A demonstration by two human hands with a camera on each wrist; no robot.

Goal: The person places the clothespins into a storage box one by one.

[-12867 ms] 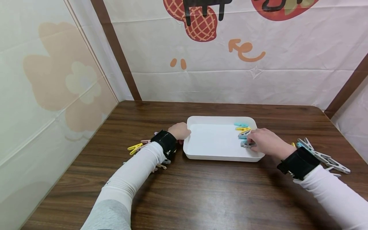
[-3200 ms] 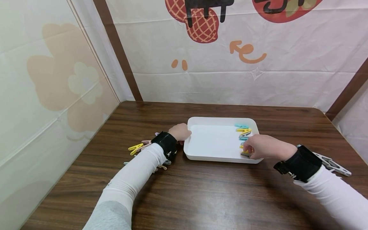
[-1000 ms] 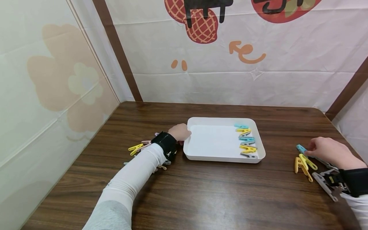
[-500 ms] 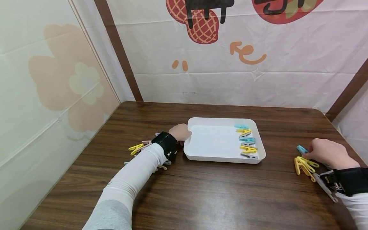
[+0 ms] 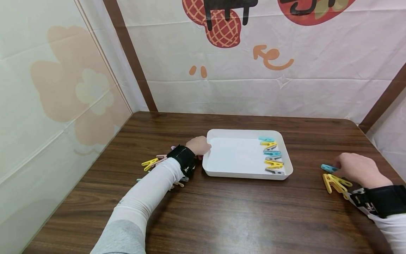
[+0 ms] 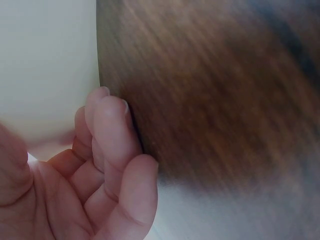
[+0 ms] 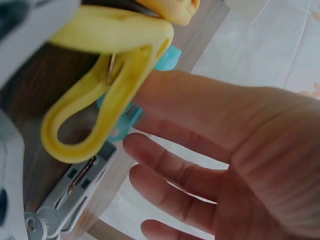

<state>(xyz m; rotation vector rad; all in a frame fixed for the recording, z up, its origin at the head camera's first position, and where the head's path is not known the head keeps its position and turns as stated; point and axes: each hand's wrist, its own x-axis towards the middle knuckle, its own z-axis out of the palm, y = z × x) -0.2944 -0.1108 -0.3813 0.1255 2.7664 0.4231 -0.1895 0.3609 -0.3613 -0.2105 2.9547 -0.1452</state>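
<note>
My left hand holds the left rim of the white tray; in the left wrist view its fingers are curled at the tray's edge. At the table's right side, my right hand pinches a blue clothespin between thumb and forefinger. That clothespin is partly hidden behind a yellow clothespin in the right wrist view. Yellow clothespins lie just in front of the right hand, and a grey clothespin lies close by. Several blue, yellow and grey clothespins form a column along the tray's right side.
Another pile of clothespins, with yellow and pink ones, lies left of the tray, partly hidden by the left forearm. Everything stands on a dark wooden table. Printed white sheets enclose its back and sides.
The column in the tray has gained yellow and grey clothespins. My right hand has gone from the tray to the right-hand pile and shifted a blue clothespin slightly left. The left hand stays put.
</note>
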